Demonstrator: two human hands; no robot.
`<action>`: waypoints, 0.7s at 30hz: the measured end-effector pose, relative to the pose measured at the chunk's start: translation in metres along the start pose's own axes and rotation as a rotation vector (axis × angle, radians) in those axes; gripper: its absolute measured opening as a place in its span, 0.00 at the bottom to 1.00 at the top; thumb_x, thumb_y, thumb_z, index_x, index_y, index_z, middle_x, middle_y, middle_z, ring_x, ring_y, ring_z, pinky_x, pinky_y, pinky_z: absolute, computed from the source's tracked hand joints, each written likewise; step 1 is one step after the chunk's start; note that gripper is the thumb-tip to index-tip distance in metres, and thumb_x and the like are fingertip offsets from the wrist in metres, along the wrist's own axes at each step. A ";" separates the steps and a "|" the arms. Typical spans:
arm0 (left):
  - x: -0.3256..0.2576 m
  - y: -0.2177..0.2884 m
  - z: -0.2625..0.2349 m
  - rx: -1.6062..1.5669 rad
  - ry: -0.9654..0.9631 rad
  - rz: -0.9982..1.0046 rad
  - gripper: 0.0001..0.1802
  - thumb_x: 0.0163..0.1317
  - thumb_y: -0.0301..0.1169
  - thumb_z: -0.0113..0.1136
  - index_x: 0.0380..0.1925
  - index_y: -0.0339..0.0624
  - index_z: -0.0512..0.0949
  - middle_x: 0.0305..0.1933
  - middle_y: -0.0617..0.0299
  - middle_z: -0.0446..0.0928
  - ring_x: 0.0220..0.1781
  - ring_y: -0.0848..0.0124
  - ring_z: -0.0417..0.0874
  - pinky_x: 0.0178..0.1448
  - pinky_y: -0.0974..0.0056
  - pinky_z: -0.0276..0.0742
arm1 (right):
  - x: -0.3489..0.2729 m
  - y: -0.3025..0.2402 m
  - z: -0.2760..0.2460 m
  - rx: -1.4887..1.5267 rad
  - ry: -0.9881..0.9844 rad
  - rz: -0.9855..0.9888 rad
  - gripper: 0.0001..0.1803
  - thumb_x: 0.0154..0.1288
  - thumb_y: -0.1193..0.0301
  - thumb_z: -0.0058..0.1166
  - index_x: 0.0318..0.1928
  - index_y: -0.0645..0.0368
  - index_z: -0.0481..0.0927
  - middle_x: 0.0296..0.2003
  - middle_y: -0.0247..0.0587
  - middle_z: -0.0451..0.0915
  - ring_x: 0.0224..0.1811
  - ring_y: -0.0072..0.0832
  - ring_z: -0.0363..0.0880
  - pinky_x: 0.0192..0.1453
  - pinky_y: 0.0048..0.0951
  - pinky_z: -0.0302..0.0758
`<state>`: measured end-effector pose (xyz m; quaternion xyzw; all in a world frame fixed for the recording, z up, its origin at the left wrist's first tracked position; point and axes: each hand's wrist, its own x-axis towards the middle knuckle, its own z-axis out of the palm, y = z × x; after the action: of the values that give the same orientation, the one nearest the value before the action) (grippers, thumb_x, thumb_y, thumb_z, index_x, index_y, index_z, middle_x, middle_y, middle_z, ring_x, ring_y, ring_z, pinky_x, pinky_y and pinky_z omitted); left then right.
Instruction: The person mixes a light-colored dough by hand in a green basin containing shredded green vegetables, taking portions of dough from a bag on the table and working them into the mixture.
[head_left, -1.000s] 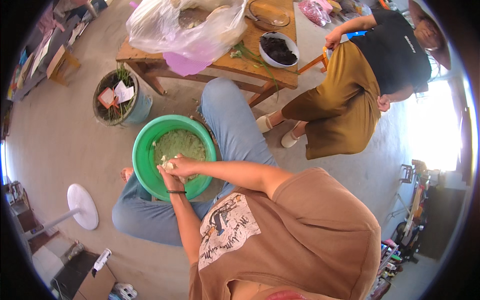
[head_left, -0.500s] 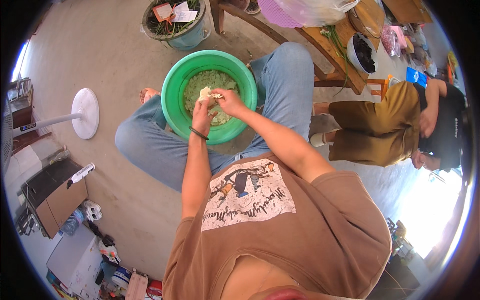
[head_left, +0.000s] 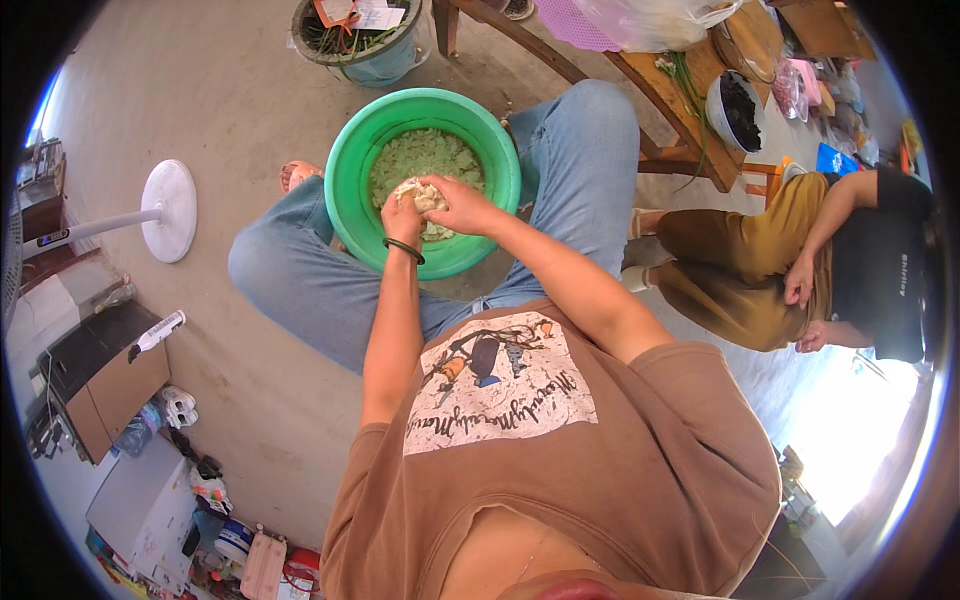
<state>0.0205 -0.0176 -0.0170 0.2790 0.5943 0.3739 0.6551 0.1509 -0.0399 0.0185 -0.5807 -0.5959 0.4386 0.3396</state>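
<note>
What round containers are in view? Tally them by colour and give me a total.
Green basin, where the left hand and right hand squeeze a pale lump: 1
Grey-blue pot with plants: 1
Pale bowl with dark contents: 1
Total: 3

Both forearms reach up from the torso toward twelve o'clock and converge, the hands meeting knuckle to knuckle. The left hand point(head_left: 402, 217) sits at the nine o'clock side of the pair, fingers curled inward, a dark band circling its wrist. The right hand point(head_left: 460, 205) lies at three o'clock, palm down, fingers bent and pressed toward the left. The left arm runs nearly straight; the right elbow juts outward toward four o'clock.
</note>
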 end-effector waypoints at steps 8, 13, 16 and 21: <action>-0.016 0.023 0.010 0.119 -0.369 -0.236 0.16 0.63 0.38 0.43 0.30 0.38 0.75 0.14 0.66 0.66 0.13 0.77 0.64 0.16 0.71 0.55 | -0.002 0.018 0.001 -0.172 0.088 0.060 0.20 0.50 0.68 0.52 0.47 0.54 0.73 0.40 0.55 0.73 0.41 0.48 0.75 0.42 0.42 0.72; 0.008 -0.021 -0.008 0.656 -0.141 0.241 0.14 0.57 0.33 0.48 0.23 0.33 0.76 0.17 0.58 0.74 0.17 0.71 0.73 0.23 0.65 0.67 | -0.003 0.005 0.006 -0.475 0.014 -0.015 0.12 0.55 0.68 0.46 0.41 0.54 0.76 0.27 0.50 0.77 0.30 0.49 0.75 0.33 0.44 0.70; 0.007 -0.020 -0.007 0.356 -0.124 0.207 0.10 0.55 0.23 0.46 0.30 0.35 0.78 0.19 0.63 0.75 0.20 0.77 0.73 0.23 0.69 0.68 | 0.001 0.012 0.007 -0.197 0.052 0.047 0.11 0.55 0.70 0.47 0.39 0.53 0.77 0.25 0.50 0.77 0.29 0.50 0.75 0.32 0.43 0.71; 0.001 -0.013 0.001 0.276 -0.051 0.059 0.12 0.54 0.23 0.50 0.39 0.38 0.77 0.27 0.65 0.75 0.20 0.78 0.71 0.22 0.74 0.66 | 0.001 0.041 0.013 0.030 0.163 0.123 0.09 0.59 0.68 0.47 0.37 0.55 0.77 0.21 0.45 0.77 0.24 0.37 0.77 0.29 0.35 0.72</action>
<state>0.0234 -0.0242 -0.0285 0.3933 0.6148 0.3004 0.6141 0.1550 -0.0431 -0.0244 -0.6447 -0.5230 0.4189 0.3680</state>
